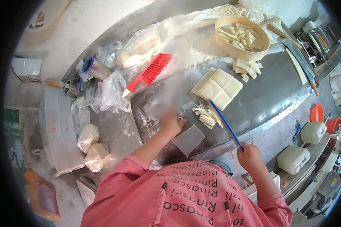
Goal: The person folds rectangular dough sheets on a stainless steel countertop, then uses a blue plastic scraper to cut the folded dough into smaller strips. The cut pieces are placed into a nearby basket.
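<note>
My left hand is over the dark worktop, its fingers blurred. A pale, blurred streak of what looks like flour rises beyond it. Whether it holds anything is hidden by the blur. A grey square sheet lies just right of that hand. In my right hand, at the worktop's front edge, is the end of a long thin blue-edged tool. Its far tip reaches the near corner of a stack of cut pale dough sheets. Thin dough strips lie left of the tool.
Beyond the stack are wider dough strips and a round wooden-rimmed container of dough pieces. A red bench brush lies on the left, near plastic bags and a metal canister. White jugs stand at right.
</note>
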A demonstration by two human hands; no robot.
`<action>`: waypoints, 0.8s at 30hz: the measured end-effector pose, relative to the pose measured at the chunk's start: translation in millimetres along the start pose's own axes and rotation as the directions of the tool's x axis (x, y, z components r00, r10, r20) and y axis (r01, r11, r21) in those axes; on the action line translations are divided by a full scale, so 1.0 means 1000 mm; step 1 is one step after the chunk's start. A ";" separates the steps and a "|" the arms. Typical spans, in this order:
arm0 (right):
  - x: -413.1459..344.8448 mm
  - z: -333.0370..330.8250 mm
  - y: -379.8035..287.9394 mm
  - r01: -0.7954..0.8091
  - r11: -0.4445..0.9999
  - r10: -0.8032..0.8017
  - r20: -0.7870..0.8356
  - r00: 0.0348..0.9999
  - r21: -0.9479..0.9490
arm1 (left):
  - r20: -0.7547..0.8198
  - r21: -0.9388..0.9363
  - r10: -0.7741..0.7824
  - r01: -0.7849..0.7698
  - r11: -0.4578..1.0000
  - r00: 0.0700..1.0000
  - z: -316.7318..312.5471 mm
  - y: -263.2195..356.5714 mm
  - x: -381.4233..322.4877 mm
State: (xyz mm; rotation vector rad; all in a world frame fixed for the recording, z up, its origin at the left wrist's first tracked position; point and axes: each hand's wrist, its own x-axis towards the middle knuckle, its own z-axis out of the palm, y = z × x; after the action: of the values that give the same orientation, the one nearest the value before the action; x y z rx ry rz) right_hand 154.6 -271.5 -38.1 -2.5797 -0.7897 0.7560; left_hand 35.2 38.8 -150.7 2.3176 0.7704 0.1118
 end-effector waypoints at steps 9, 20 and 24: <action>-0.056 0.037 0.037 -0.242 0.968 0.246 -0.061 0.967 0.071 | 0.484 0.323 -0.010 -0.168 0.931 0.875 0.018 0.093 0.038; -0.034 0.017 0.062 -0.389 0.829 0.369 0.130 0.921 0.402 | 0.435 0.130 0.113 -0.186 0.974 0.893 0.060 0.126 0.025; -0.001 -0.010 0.102 -0.384 0.809 0.326 0.205 0.923 0.445 | 0.345 0.113 0.033 -0.076 0.991 0.938 0.100 0.157 0.012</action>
State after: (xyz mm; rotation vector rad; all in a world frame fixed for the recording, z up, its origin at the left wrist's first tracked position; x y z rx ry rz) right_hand 201.4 -353.8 -76.3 -2.2522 -0.1010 1.0691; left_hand 151.3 -105.5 -129.3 2.3863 0.5484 -0.3178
